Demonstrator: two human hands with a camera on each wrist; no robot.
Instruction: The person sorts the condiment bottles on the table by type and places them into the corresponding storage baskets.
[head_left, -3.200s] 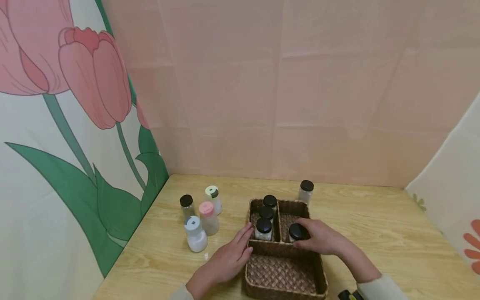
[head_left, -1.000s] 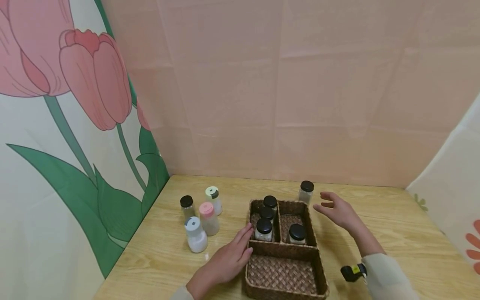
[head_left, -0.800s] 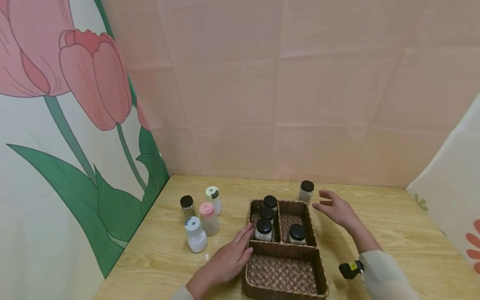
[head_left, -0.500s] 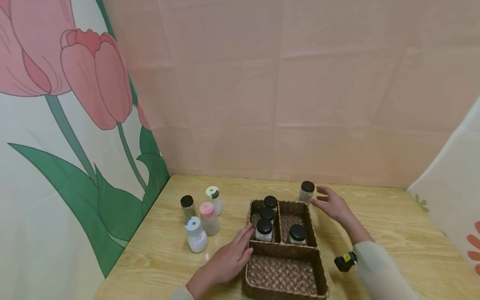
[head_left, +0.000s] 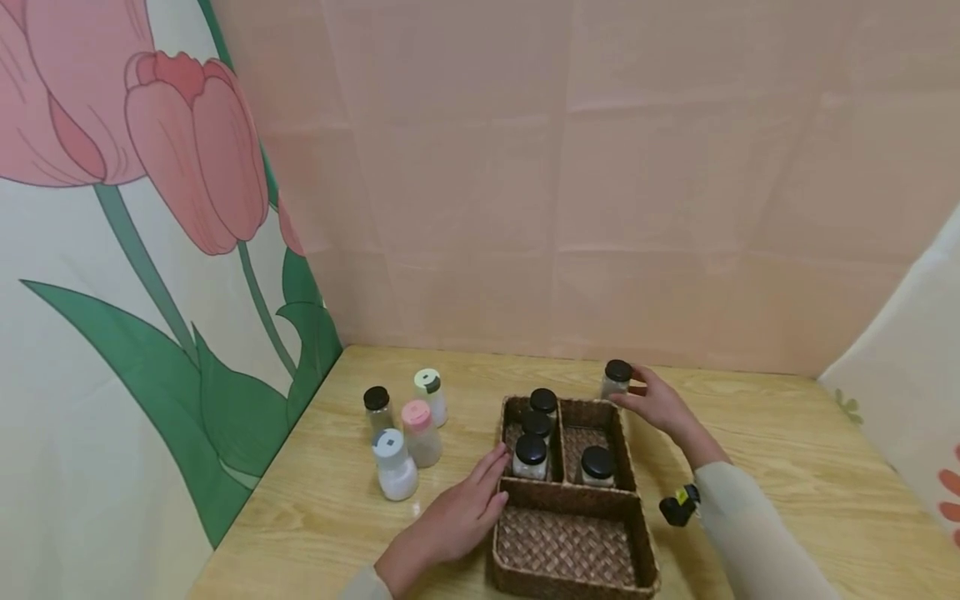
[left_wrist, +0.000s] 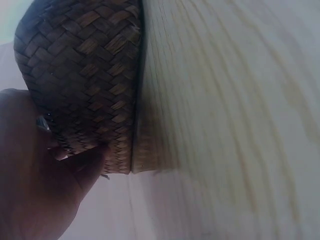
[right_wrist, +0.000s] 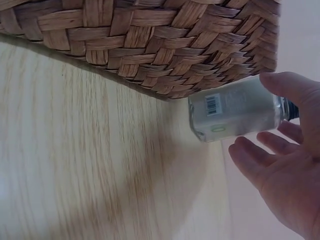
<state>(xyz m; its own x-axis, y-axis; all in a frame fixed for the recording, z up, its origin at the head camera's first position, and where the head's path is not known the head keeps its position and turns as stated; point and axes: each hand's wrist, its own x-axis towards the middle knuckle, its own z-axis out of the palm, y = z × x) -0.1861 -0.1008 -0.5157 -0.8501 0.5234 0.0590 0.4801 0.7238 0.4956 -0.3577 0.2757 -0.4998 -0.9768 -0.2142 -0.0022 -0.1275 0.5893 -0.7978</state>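
Observation:
At the back right corner of a woven basket (head_left: 525, 492), a clear glass jar with a black lid (head_left: 617, 379) stands upright on the table. My right hand (head_left: 660, 404) has its thumb and fingers on either side of this jar. In the right wrist view the thumb lies at one side of the glass jar (right_wrist: 235, 110), while the loosely spread fingers (right_wrist: 252, 155) are close to the other side, not closed firmly. My left hand (head_left: 461, 512) rests its fingertips against the basket's left wall; the thumb touches the weave (left_wrist: 95, 75) in the left wrist view.
Several black-lidded jars (head_left: 530, 457) fill the basket's back left compartment; one jar (head_left: 597, 467) sits in the back right one. Left of the basket stand a white-capped bottle (head_left: 395, 467), a pink-capped one (head_left: 422, 433), a green-capped one (head_left: 431, 398) and a black-capped jar (head_left: 378, 410).
My right hand let go of the jar in the basket's back right compartment, then moved back and left to the jar behind the basket. The left hand has stayed at the basket.

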